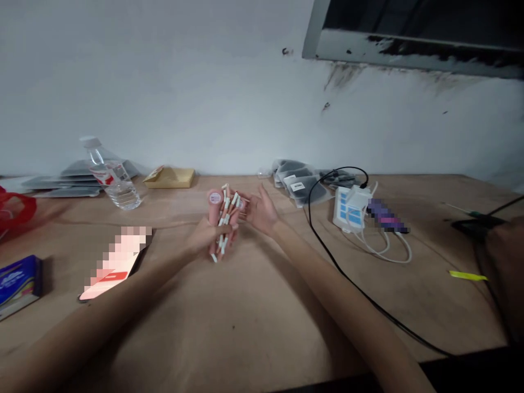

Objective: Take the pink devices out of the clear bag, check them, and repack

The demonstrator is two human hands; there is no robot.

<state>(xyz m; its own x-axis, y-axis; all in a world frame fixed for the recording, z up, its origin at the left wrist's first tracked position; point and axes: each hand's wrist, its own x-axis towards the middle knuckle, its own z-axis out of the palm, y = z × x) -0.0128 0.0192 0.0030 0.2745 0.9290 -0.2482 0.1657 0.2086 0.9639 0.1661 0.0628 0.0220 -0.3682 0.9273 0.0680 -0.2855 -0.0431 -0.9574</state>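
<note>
My left hand is closed around a bundle of thin white sticks and a pink tube with a round pale cap, held upright over the middle of the brown table. Just to their right, my right hand has its palm up and its fingers spread, the fingertips touching the upper ends of the sticks. Nothing lies in its palm.
A clear water bottle and a small tan box stand at the back left, a phone and a blue packet nearer left. Plastic bags, a white charger, a black cable lie right.
</note>
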